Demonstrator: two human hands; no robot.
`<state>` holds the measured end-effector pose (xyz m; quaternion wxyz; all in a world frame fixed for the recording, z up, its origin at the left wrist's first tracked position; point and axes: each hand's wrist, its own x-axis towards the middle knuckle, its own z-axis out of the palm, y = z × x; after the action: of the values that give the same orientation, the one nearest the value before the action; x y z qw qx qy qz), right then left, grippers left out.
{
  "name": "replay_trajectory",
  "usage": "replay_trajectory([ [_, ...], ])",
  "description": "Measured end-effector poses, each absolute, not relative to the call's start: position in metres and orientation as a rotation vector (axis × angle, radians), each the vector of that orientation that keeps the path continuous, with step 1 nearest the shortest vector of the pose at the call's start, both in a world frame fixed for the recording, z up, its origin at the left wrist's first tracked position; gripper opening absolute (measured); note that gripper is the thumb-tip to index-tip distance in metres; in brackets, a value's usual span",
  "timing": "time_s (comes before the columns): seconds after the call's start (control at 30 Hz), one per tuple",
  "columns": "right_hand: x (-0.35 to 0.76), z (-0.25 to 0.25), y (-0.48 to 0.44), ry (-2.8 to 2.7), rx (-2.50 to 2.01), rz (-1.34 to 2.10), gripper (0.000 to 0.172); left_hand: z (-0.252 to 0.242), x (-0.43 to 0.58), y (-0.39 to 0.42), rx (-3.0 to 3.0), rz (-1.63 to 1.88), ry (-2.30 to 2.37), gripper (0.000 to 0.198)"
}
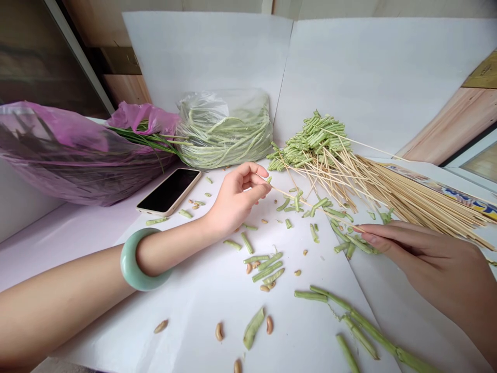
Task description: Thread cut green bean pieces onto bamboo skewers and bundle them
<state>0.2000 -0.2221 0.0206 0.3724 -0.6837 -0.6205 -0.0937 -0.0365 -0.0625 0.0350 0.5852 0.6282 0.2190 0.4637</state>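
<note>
My left hand (243, 194), with a pale green bangle (132, 259) on its wrist, pinches a small piece of green bean (269, 180) at the tip of a thin bamboo skewer (310, 208). Thumb and fingers of my right hand (430, 264) are closed on the skewer's other end, to the right. The skewer slants down from left to right above the white paper. Beneath and around it lie cut bean pieces (319, 206). Closer to me are a row of short bean pieces (267, 268), loose brown beans (269, 325) and longer bean stalks (361, 318).
Behind the hands, a heap of skewered bean pieces (318, 134) rests with its many sticks (407, 194) pointing right. A clear bag of long beans (233, 134), a purple bag (70, 150) and a phone (170, 191) are at the left. White boards (217, 57) stand at the back.
</note>
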Motion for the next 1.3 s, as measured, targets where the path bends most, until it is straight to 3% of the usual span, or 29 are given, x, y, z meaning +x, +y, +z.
replay_trajectory([
  [0.27,0.1992,0.0251,-0.2238,-1.594,-1.756,-0.292,0.016,0.0330,-0.0363,-0.0590,1.385,1.029,0.594,0.008],
  [0.4,0.1980,0.0240,-0.2248,-1.590,-1.759,-0.317,0.017,0.0339,-0.0370,-0.0580,1.348,1.043,0.598,0.021],
  [0.67,0.1962,0.0239,-0.2217,-1.608,-1.748,-0.323,0.017,0.0350,-0.0375,-0.0605,1.471,1.068,0.487,0.022],
  [1.3,0.1973,0.0220,-0.2236,-1.640,-1.744,-0.346,0.018,0.0311,-0.0389,-0.0577,1.598,1.179,0.535,0.007],
])
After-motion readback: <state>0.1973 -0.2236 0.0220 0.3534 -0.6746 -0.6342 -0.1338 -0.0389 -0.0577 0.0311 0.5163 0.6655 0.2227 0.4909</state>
